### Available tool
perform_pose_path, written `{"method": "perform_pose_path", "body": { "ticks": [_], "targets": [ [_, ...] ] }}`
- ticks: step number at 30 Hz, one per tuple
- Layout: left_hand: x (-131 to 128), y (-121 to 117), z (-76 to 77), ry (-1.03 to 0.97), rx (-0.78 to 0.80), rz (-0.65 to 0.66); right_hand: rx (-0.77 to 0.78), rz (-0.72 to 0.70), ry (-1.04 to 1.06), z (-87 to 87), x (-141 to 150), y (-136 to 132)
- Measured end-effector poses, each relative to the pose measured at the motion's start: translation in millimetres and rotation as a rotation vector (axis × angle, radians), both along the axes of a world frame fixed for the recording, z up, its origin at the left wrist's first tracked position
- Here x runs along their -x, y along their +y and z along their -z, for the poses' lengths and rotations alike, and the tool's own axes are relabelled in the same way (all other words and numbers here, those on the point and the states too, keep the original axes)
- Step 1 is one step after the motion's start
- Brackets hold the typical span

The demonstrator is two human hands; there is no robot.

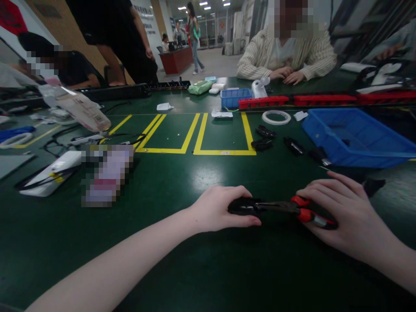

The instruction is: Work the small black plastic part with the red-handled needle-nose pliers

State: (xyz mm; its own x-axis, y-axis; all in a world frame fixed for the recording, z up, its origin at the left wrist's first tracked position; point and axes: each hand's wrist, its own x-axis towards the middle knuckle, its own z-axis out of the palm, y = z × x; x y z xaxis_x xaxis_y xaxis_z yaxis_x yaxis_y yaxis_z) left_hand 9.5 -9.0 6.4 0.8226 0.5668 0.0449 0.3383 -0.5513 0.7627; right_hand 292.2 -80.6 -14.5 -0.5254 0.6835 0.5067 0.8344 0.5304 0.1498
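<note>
Gripping a black part (244,206) at lower centre of the frame, my left hand (218,209) pinned it to the green table (182,268); my right hand (338,216) clasped red-handled pliers (297,209), their tips meeting the part.

table (182,277) dark green, yellow lines | pliers (303,212) red-handled | bin (354,138) blue | shirt (312,54) cream-striped

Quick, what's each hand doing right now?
Left hand: closed on a black part.
Right hand: closed on red-handled pliers.
</note>
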Motion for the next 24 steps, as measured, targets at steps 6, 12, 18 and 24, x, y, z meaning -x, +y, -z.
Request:
{"method": "perform_pose_path", "body": {
  "ticks": [6,12,18,24],
  "targets": [
    [1.6,-1.5,2.0,-0.102,-0.113,-0.024,0.029,-0.029,-0.022,-0.2,-3.7,0.9],
    [0.9,0.7,0.6,-0.026,-0.090,0.023,-0.003,-0.026,-0.039,-2.5,-3.4,-0.1],
    [0.3,1.3,0.3,-0.006,-0.082,0.032,0.039,-0.009,0.005,-0.4,-3.0,-0.1],
    [0.4,0.3,1.2,-0.022,-0.097,0.001,0.086,0.001,0.040,1.4,-2.6,-0.3]
  ]
}}
